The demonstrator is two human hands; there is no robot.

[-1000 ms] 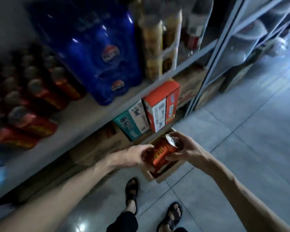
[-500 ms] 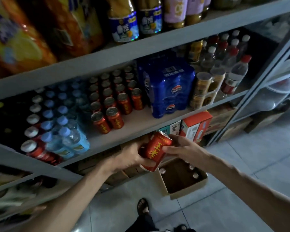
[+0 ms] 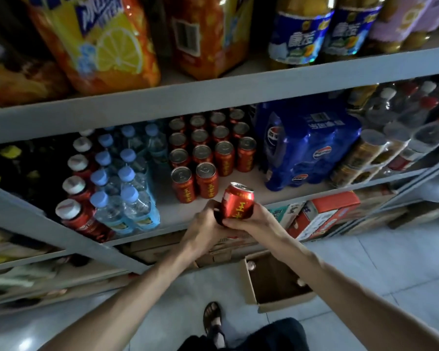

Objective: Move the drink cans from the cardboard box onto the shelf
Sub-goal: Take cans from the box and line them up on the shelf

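Note:
Both hands hold one red drink can (image 3: 237, 201) upright at the front edge of the grey middle shelf (image 3: 284, 192). My left hand (image 3: 208, 224) wraps its left side and bottom, my right hand (image 3: 256, 221) its right side. Behind it on the shelf stand several matching red cans (image 3: 203, 158) in rows, the nearest pair just left of the held can. The open cardboard box (image 3: 274, 302) sits on the floor below, with a few can tops showing inside.
A blue shrink-wrapped cola pack (image 3: 307, 145) stands right of the cans, water bottles (image 3: 127, 193) to their left. Large orange drink packs (image 3: 107, 41) fill the shelf above. Cartons (image 3: 322, 214) sit on the lower shelf. My sandalled foot (image 3: 213, 317) is on the tiled floor.
The can has risen from above the box to the middle shelf's front edge and turned upright. My view has swung up from the floor to the shelves.

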